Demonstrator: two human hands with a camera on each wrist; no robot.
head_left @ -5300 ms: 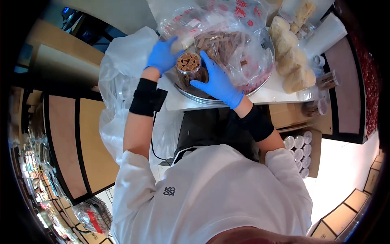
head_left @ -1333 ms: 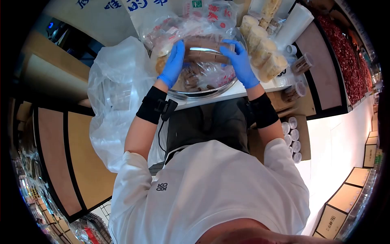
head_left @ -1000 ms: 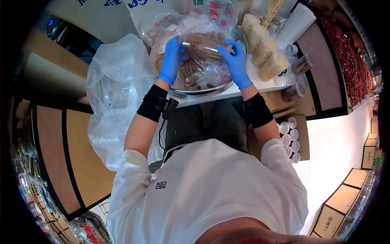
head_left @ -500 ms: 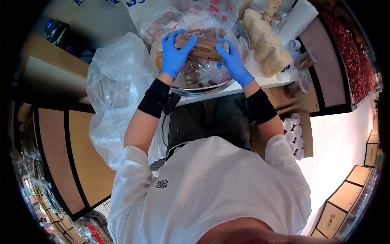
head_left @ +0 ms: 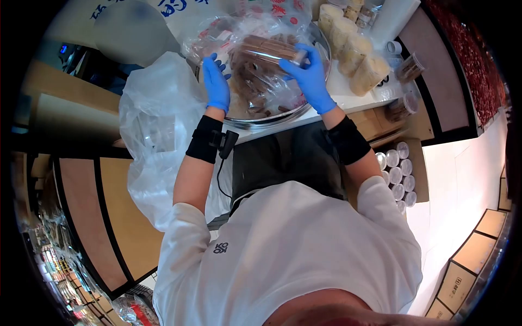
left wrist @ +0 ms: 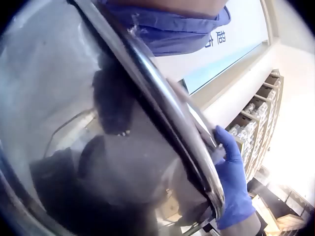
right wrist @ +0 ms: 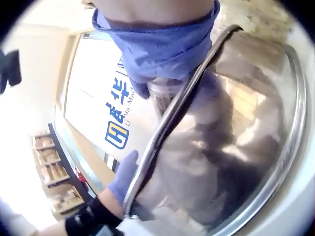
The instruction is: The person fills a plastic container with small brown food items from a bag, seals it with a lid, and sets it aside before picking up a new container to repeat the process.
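Note:
A clear plastic jar (head_left: 266,48) packed with brown sticks lies on its side over the wide metal basin (head_left: 261,125). My gloved right hand (head_left: 312,81) grips the jar's right end, thumb along its front side. My gloved left hand (head_left: 217,87) is apart from the jar, over the basin's left side, fingers loosely bent and holding nothing. Loose brown sticks (head_left: 255,98) and clear plastic bags (head_left: 212,38) fill the basin. In the right wrist view, the jar's end (right wrist: 165,88) shows beneath the right glove, and the basin hides the rest.
Pale filled packs (head_left: 356,51) line the white table's right side, beside a white plastic roll (head_left: 394,22). Two stick-filled jars (head_left: 410,67) are farther right. A box of several lidded jars (head_left: 399,171) stands below. A large plastic bag (head_left: 155,130) hangs at left.
The jar was upright 5.3 seconds ago, then lay sideways between both hands. Since half a second ago my left hand has let go and moved left; my right hand keeps its hold.

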